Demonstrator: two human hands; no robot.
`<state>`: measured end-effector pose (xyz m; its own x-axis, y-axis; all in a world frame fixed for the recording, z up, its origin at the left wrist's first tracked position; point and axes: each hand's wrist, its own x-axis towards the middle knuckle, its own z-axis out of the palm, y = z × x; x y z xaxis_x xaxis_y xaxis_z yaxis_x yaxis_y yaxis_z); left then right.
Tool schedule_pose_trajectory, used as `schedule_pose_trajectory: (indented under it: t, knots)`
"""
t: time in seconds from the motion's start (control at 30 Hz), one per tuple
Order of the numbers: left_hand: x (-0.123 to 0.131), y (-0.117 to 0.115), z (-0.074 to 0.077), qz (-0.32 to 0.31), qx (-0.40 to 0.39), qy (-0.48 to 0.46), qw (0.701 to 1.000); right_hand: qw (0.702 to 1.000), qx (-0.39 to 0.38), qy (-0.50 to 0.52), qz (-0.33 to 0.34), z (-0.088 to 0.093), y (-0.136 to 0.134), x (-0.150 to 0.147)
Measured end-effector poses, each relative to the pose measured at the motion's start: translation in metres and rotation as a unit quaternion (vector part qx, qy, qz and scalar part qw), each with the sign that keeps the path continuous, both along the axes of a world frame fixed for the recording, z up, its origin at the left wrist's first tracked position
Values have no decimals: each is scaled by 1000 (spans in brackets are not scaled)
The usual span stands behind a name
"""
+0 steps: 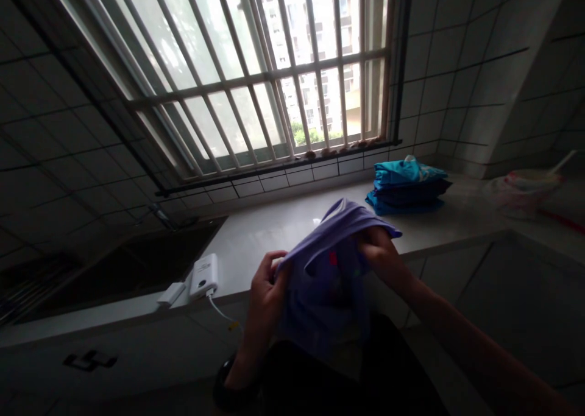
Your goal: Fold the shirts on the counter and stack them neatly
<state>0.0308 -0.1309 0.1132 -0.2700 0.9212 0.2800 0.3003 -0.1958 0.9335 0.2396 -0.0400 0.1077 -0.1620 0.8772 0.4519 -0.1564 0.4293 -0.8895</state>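
Note:
A soft purple cloth (324,239) hangs between my two hands in front of the counter edge, its upper edge stretched in a slanting fold. Whether it is a garment or a bag, I cannot tell. A small red patch shows inside its folds. My left hand (269,288) pinches its left edge, thumb and fingers closed. At the right end, my right hand (377,251) grips the cloth, with some fingers hidden under the fabric. Behind it on the counter lies a stack of folded blue cloths (406,187), turquoise on top and darker below.
The white countertop (247,239) runs under a barred window (274,87). On the left are a dark sink (169,257) and a white device (204,276) with a cable, beside a small white block (171,295). A bag-lined container (525,190) stands at right.

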Motion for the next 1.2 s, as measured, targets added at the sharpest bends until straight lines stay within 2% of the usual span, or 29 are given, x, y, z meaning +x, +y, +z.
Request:
schedule_pose_trajectory:
  t: [0.03,0.1,0.2,0.27,0.3,0.37,0.43,0.5,0.53,0.6,0.7,0.8,0.87,0.97,1.03,1.07,1.13,1.2]
  knots:
    - [-6,-1,6,11,0,-9,1000,995,47,-47,-74,-4,7,3]
    - [-15,-3,15,17,0,-4,1000,964,114,-120,-206,-9,21,7]
    - [-18,-5,18,-7,2,11,1000,905,148,-141,-374,-17,38,6]
    - [-17,-5,16,-23,5,20,1000,874,146,-116,-449,-24,49,3]
    - [-16,-3,15,-28,7,25,999,869,138,-116,-460,-28,55,2]
    - [-18,1,14,-35,7,43,998,891,108,-166,-408,-39,68,0]
    - [-23,8,14,-33,8,71,997,921,77,-256,-284,-52,77,-2]
    - [-34,16,17,-22,10,119,993,929,70,-316,-181,-63,83,-2]
    - [-42,20,19,-10,12,149,989,929,74,-326,-161,-66,84,-1]
    - [-59,29,25,29,9,218,975,931,72,-315,-168,-66,86,2]
    - [-85,49,40,95,-11,319,943,944,-12,-288,-163,-46,95,9]
    - [-104,84,64,131,-18,386,913,946,-86,-293,-113,-6,119,9]
    - [-111,114,82,145,-12,414,899,943,-50,-300,-133,26,143,2]
    - [-108,157,99,183,22,457,870,924,54,-285,-248,61,175,-19]
    - [-96,175,93,203,35,499,842,908,92,-293,-286,64,185,-36]
    - [-88,181,82,201,30,519,830,901,99,-315,-282,58,185,-44]
    - [-72,186,47,161,-20,547,822,880,88,-400,-241,30,178,-55]
    - [-62,183,0,94,-72,558,821,843,35,-507,-176,-10,167,-59]
